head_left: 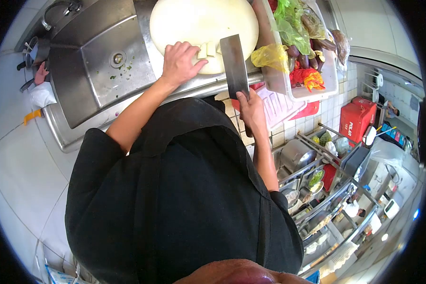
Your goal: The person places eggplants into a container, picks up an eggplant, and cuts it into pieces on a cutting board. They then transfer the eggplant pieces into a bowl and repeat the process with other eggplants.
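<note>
My right hand (253, 112) is wrapped round the handle of a broad cleaver (234, 64), its blade standing over the right edge of a round white cutting board (203, 19). On the board's near side lie a few pale cut pieces (202, 50), of a food I cannot name. My left hand (181, 61) rests at the board's near left edge beside these pieces. Its thumb points toward them and is apart from the fingers, with nothing seen in its grasp.
To the left is a steel sink (94, 61) with green scraps round its drain. A clear plastic bin (300, 90) of bagged vegetables and eggplants stands right of the board. Beyond it are a red box (357, 118) and a metal rack (317, 165) with pots. Other people are in the background.
</note>
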`<state>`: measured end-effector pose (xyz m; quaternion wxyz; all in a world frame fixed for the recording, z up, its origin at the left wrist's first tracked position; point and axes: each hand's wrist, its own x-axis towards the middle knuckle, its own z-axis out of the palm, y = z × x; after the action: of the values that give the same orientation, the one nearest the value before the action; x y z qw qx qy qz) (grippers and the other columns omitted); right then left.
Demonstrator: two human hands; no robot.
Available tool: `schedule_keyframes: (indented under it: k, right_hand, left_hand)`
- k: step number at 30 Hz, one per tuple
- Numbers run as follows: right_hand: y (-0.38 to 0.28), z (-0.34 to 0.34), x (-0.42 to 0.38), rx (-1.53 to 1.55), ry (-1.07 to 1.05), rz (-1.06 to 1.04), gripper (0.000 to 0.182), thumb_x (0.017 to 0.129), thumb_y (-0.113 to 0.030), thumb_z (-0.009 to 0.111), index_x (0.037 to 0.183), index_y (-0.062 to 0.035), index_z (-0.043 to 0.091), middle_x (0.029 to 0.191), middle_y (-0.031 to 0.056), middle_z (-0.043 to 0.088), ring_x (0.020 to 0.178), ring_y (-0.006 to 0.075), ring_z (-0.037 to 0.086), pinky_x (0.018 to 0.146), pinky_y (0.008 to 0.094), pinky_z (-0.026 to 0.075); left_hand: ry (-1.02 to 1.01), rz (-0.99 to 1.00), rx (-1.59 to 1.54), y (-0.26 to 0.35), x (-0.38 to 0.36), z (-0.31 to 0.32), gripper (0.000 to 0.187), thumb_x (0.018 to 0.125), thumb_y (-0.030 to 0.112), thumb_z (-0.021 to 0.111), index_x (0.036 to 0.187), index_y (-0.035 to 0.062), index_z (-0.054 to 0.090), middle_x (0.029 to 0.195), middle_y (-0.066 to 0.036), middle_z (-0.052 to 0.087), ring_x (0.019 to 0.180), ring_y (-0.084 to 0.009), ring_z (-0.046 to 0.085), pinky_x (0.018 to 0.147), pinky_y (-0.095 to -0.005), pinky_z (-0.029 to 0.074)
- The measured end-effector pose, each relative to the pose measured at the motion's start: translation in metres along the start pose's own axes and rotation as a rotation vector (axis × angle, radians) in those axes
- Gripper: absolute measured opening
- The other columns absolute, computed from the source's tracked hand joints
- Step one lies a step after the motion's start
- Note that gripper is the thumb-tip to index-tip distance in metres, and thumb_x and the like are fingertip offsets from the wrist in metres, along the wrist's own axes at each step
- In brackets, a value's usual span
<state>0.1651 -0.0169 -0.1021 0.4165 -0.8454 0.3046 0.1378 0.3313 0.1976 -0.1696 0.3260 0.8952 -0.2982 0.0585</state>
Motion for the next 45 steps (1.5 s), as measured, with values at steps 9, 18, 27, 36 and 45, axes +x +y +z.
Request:
schedule_keyframes:
  k: [9, 18, 27, 36, 45]
  right_hand:
    - [-0.008, 0.005, -0.014, -0.087, 0.002, -0.108, 0.031, 0.101, -0.026, 0.064, 0.115, 0.0022, 0.065, 0.101, 0.0223, 0.075, 0.093, 0.0319, 0.074, 0.081, 0.0418, 0.054]
    - [-0.014, 0.004, -0.018, -0.161, 0.030, -0.125, 0.029, 0.099, -0.026, 0.064, 0.104, 0.0025, 0.063, 0.099, 0.0283, 0.071, 0.097, 0.0481, 0.068, 0.081, 0.0547, 0.053]
    - [-0.010, 0.007, -0.027, -0.269, 0.065, -0.188, 0.028, 0.100, -0.027, 0.065, 0.099, 0.0009, 0.062, 0.089, 0.0253, 0.071, 0.087, 0.0470, 0.068, 0.073, 0.0530, 0.051]
    - [-0.029, 0.016, -0.026, -0.417, 0.024, -0.272, 0.025, 0.101, -0.027, 0.061, 0.097, -0.0024, 0.058, 0.076, 0.0272, 0.067, 0.076, 0.0485, 0.066, 0.068, 0.0592, 0.050]
    - [-0.033, 0.030, 0.001, -0.488, 0.006, -0.366, 0.021, 0.100, -0.022, 0.057, 0.098, -0.0011, 0.058, 0.079, 0.0276, 0.069, 0.079, 0.0459, 0.070, 0.073, 0.0552, 0.056]
  left_hand:
    - [-0.021, 0.122, -0.029, -0.031, 0.002, -0.006, 0.014, 0.086, 0.018, 0.074, 0.097, 0.0106, 0.078, 0.088, -0.001, 0.065, 0.086, -0.0203, 0.062, 0.079, -0.0385, 0.039]
    - [-0.095, -0.056, 0.084, -0.010, 0.019, 0.008, 0.025, 0.085, 0.017, 0.073, 0.110, 0.0116, 0.076, 0.095, -0.007, 0.068, 0.087, -0.0265, 0.067, 0.078, -0.0422, 0.046]
    - [-0.197, 0.183, -0.290, -0.042, 0.009, -0.001, 0.018, 0.088, 0.003, 0.065, 0.104, 0.0026, 0.073, 0.110, -0.012, 0.068, 0.099, -0.0326, 0.068, 0.088, -0.0405, 0.055]
    - [-0.123, 0.114, -0.316, -0.025, 0.000, 0.001, 0.015, 0.089, 0.005, 0.071, 0.103, 0.0022, 0.073, 0.110, -0.013, 0.068, 0.099, -0.0316, 0.068, 0.088, -0.0387, 0.054]
    - [-0.093, 0.092, -0.338, -0.023, -0.009, 0.006, 0.013, 0.088, 0.003, 0.072, 0.101, 0.0004, 0.073, 0.107, -0.013, 0.068, 0.096, -0.0300, 0.068, 0.084, -0.0365, 0.055]
